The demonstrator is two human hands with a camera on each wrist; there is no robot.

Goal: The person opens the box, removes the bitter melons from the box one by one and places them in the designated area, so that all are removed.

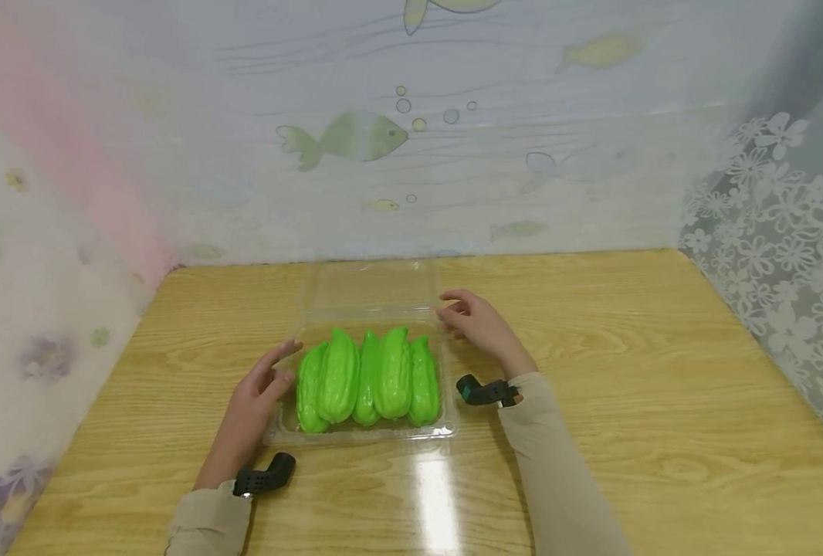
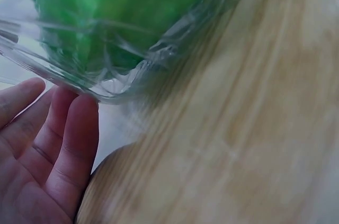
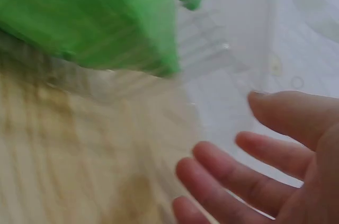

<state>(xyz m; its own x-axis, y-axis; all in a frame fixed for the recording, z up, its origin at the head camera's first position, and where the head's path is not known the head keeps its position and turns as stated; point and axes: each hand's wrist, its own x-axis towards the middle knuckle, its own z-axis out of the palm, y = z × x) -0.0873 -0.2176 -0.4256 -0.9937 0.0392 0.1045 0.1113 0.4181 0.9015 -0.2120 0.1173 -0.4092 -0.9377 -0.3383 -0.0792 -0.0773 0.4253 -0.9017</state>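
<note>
A clear plastic clamshell box (image 1: 363, 434) sits on the table with its lid (image 1: 373, 284) folded back toward the wall. Several glossy, bright green ridged pieces that look like toy bitter melons (image 1: 392, 374) stand side by side in it, pointed ends away from me. At the box's left side is my left hand (image 1: 250, 401); in the left wrist view its fairly straight fingertips (image 2: 82, 107) touch the rim. My right hand (image 1: 484, 328) is beside the box's far right corner, near the lid hinge. The right wrist view shows its fingers (image 3: 238, 181) loosely spread, holding nothing.
The wood-grain table (image 1: 627, 386) carries the box near its middle. A fish-patterned curtain (image 1: 453, 193) hangs along the back edge, with a floral curtain (image 1: 43, 347) at the left and white lace flowers (image 1: 780, 239) at the right. Both wrists wear black camera mounts (image 1: 269, 475).
</note>
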